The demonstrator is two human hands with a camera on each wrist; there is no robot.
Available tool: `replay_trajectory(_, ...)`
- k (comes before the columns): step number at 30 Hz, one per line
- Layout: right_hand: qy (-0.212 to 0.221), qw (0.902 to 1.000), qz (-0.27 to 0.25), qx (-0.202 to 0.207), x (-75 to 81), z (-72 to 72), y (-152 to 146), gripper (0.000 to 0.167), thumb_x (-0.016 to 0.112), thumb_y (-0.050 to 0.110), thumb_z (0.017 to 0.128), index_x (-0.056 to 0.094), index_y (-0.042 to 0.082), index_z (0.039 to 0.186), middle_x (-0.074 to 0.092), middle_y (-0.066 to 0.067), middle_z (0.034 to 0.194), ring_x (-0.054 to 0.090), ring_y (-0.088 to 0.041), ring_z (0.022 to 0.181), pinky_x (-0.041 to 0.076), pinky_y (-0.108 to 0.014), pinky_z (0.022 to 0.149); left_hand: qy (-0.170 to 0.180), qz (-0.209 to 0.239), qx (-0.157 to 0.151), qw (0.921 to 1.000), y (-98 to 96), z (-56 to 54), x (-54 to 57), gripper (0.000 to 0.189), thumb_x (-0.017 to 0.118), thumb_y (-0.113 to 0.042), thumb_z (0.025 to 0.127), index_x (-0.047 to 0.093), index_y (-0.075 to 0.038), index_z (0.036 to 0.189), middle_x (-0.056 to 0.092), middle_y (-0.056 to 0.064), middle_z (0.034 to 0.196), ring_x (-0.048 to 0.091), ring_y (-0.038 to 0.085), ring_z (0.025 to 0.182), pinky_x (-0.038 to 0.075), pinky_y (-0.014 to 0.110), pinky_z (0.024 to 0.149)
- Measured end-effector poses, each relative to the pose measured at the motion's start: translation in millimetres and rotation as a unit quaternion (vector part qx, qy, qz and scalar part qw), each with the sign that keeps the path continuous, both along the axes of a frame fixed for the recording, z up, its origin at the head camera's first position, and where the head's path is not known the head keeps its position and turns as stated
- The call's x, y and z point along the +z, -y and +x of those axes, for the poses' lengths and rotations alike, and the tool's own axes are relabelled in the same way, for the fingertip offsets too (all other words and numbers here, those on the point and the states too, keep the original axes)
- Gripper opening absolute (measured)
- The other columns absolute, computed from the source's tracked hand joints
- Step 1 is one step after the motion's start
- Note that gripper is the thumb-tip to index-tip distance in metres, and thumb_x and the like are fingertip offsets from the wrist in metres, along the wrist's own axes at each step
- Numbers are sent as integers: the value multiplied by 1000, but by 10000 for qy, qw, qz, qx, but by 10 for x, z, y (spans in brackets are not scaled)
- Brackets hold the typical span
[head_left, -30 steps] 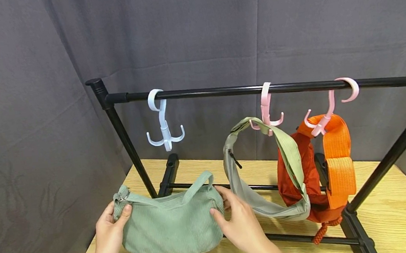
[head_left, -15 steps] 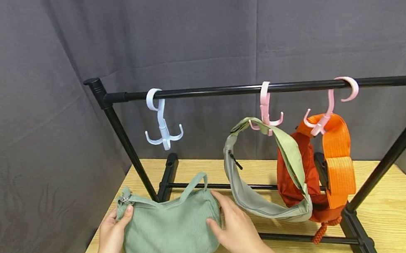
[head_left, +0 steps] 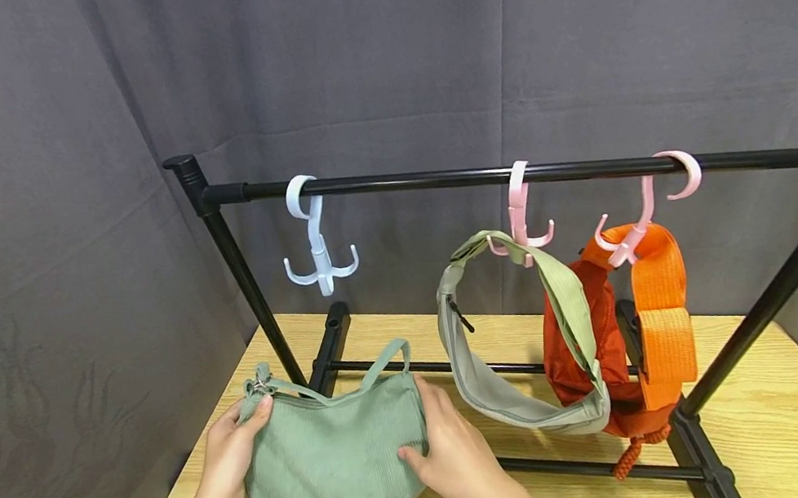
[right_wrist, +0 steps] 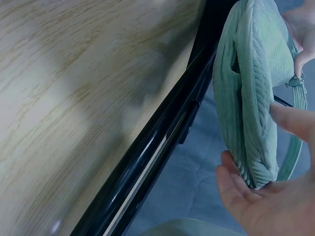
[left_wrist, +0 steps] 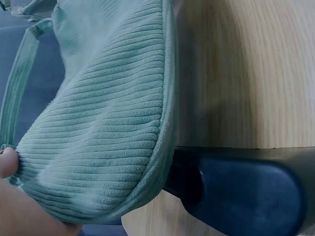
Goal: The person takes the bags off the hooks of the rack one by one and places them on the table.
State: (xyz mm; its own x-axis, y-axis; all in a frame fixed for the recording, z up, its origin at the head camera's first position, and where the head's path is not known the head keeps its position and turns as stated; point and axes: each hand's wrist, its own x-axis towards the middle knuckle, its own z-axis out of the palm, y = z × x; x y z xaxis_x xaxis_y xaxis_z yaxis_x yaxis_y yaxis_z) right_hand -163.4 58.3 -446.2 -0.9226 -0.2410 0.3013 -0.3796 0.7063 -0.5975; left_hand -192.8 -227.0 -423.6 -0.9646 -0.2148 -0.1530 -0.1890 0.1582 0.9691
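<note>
A sage-green corduroy handbag (head_left: 337,453) is held between both hands, low in front of the rack. My left hand (head_left: 229,457) pinches its upper left corner near the metal strap ring, thumb on the front. At the other end my right hand (head_left: 459,447) grips the bag's side, thumb in front and fingers behind, as the right wrist view shows. The bag's strap (head_left: 389,357) arches up above its top edge. Ribbed fabric (left_wrist: 108,113) fills much of the left wrist view, close over the rack's black foot (left_wrist: 241,191).
A black rack's top bar (head_left: 391,182) carries a bare light-blue hook (head_left: 319,242) at left. A pink hook (head_left: 519,211) holds a grey-green bag (head_left: 489,387); another pink hook (head_left: 639,230) holds an orange bag (head_left: 663,334). Grey curtain (head_left: 377,54) hangs behind the wooden table (head_left: 778,395).
The handbag has dropped slightly, with both hands still on it. My right hand has shifted a little left and my left hand slightly right.
</note>
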Motion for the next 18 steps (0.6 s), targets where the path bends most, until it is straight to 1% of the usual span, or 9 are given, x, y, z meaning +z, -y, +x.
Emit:
replay_trajectory(3, 203, 9998, -21, -15, -19, -38, 4, 92, 82, 18, 82, 26, -2, 153, 45, -23, 140, 60, -37, 112, 54, -49, 84, 119, -12, -87, 9999, -2, -25, 14, 72, 63, -42, 96, 42, 6, 146, 63, 10, 122, 58, 4, 92, 48, 20, 81)
replay_trajectory(5, 269, 9996, -49, -35, -38, -68, 4, 89, 81, 17, 83, 28, -4, 152, 45, -23, 139, 60, -37, 111, 53, -48, 85, 215, -30, -184, 9996, 9, -31, 24, 75, 63, -43, 96, 39, 5, 148, 57, 16, 134, 57, 6, 99, 46, 20, 84)
replay_trajectory(7, 289, 9995, -86, -43, -57, -96, 2, 87, 81, 15, 83, 29, -5, 151, 46, -23, 138, 61, -37, 109, 54, -48, 85, 260, 33, -332, 9991, 27, -39, 32, 74, 63, -40, 97, 36, 5, 149, 51, 20, 141, 56, 8, 105, 45, 21, 86)
replay_trajectory(10, 342, 9993, -121, -12, -78, -132, -5, 85, 80, 14, 84, 30, -6, 150, 46, -24, 138, 62, -37, 108, 54, -47, 84, 298, 2, -524, 9982, 58, -64, 33, 70, 62, -31, 99, 31, 5, 151, 43, 23, 149, 54, 15, 116, 45, 24, 90)
replay_trajectory(11, 371, 9992, -141, -6, -83, -144, -8, 84, 79, 14, 85, 30, -6, 150, 46, -24, 138, 61, -37, 109, 54, -47, 84, 288, -27, -576, 9979, 70, -78, 31, 70, 61, -28, 99, 29, 6, 151, 40, 25, 150, 52, 19, 120, 44, 26, 93)
replay_trajectory(13, 436, 9989, -164, 17, -94, -168, -14, 83, 78, 13, 86, 30, -5, 150, 46, -23, 138, 60, -37, 112, 54, -48, 86, 285, -156, -690, 9971, 101, -111, 23, 69, 60, -24, 100, 26, 8, 151, 35, 28, 152, 47, 29, 129, 42, 35, 102)
replay_trajectory(15, 520, 9985, -187, 32, -102, -191, -17, 80, 77, 13, 87, 31, -5, 150, 46, -23, 139, 57, -37, 117, 53, -49, 89, 305, -398, -790, 9956, 139, -144, 9, 70, 58, -22, 100, 24, 10, 151, 29, 33, 153, 36, 39, 138, 35, 45, 110)
replay_trajectory(16, 559, 9982, -196, 44, -108, -203, -17, 78, 76, 13, 87, 32, -4, 150, 46, -23, 139, 56, -37, 120, 52, -49, 90, 304, -526, -842, 9946, 161, -161, -4, 69, 57, -21, 101, 23, 12, 151, 28, 34, 152, 32, 43, 140, 31, 49, 112)
replay_trajectory(18, 638, 9977, -194, 85, -122, -225, -14, 76, 75, 12, 88, 33, -4, 149, 46, -23, 139, 54, -38, 123, 51, -50, 93, 351, -771, -937, 9920, 202, -192, -32, 68, 56, -20, 101, 23, 13, 150, 28, 36, 151, 29, 46, 140, 29, 54, 113)
